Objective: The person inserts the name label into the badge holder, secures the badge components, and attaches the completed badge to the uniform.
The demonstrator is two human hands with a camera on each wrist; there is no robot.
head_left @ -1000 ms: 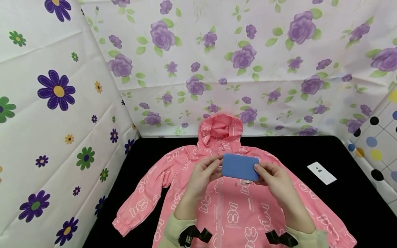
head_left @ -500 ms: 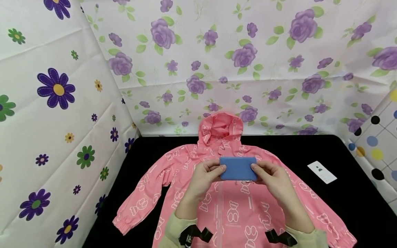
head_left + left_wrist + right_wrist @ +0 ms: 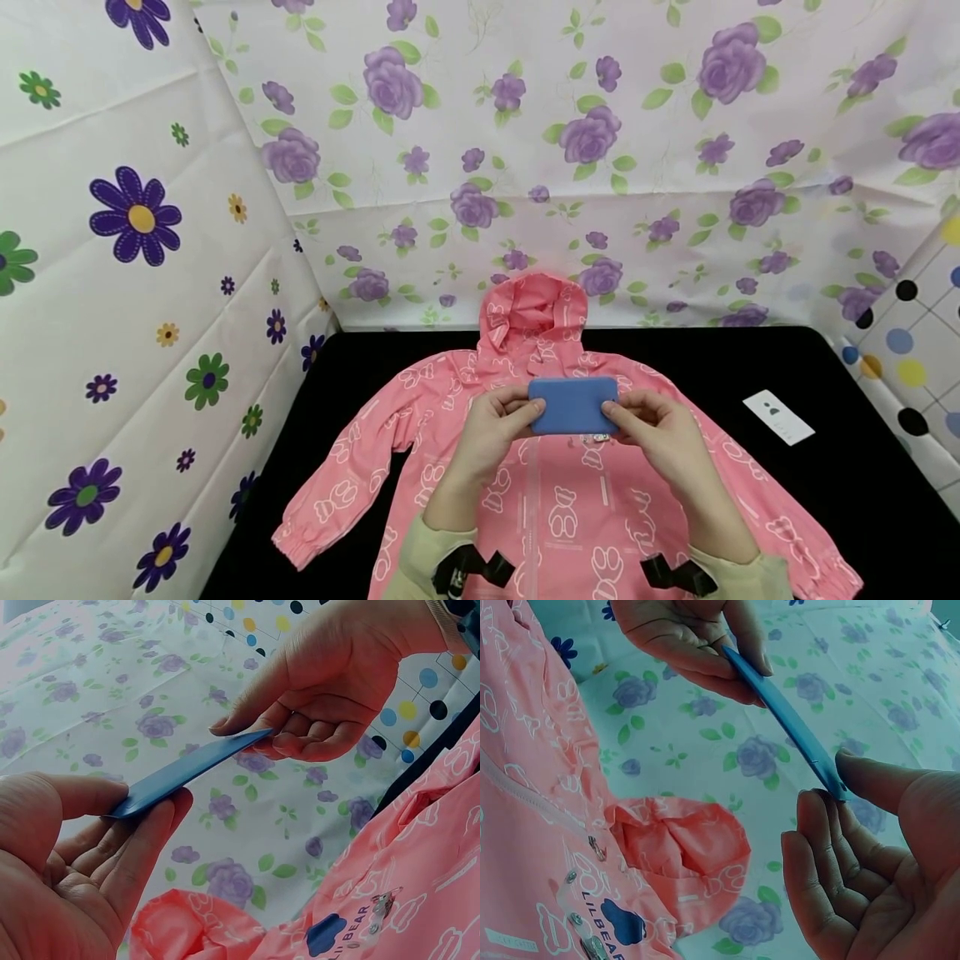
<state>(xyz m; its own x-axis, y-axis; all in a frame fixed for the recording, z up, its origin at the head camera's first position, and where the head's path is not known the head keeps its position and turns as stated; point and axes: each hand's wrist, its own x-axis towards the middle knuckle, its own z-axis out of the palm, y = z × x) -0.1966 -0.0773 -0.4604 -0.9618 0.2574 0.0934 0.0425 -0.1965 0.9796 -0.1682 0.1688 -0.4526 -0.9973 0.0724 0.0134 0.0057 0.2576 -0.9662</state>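
A thin, flat blue rectangular slab [image 3: 573,406] with rounded corners, about phone-sized, is held up over the chest of a pink hooded jacket [image 3: 562,517]. My left hand [image 3: 491,429] pinches its left end, thumb on the near face and fingers behind. At the other end my right hand [image 3: 663,433] pinches it in the same way. Both wrist views show the slab [image 3: 184,772] almost edge-on. In the right wrist view, the right thumb and fingertips meet its lower end, while the left hand [image 3: 697,645] grips the upper end.
The jacket lies front up with sleeves spread and hood at the back, on a black table [image 3: 697,358]. A white card [image 3: 778,417] with small print lies to the right. Floral sheets [image 3: 480,167] hang behind and at the left; a dotted sheet [image 3: 911,350] hangs at the right.
The slab was tilted and has levelled, shifting slightly left. My left thumb has come onto its near face, where earlier the left fingers were more spread at its edge.
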